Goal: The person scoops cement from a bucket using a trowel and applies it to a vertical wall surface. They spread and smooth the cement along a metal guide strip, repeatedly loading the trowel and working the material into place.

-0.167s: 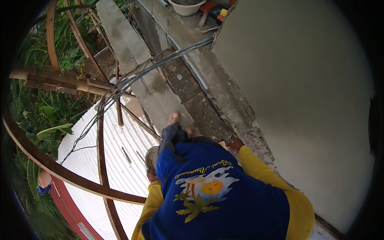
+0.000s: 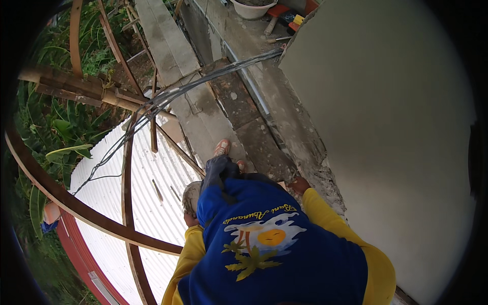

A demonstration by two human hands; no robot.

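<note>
White corrugated roofing point(image 2: 101, 203) below; left fingers point(image 2: 190, 219) grasp a crusted rounded object point(image 2: 191, 197), right fingers point(image 2: 298, 184) unclear in grip

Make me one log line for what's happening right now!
left hand: holds grey object, kind unclear | right hand: beside rough ledge, grip unclear | shoes: on walkway

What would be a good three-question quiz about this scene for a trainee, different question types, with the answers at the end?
1. True or false: dark cables pass across the gray plank walkway.
2. Which lies on the left hand's side of the view: A, white corrugated roof; B, smooth gray wall?
3. Fill in: the sleeve on the right hand's arm is ____.

Key: 1 true; 2 A; 3 yellow.
</note>
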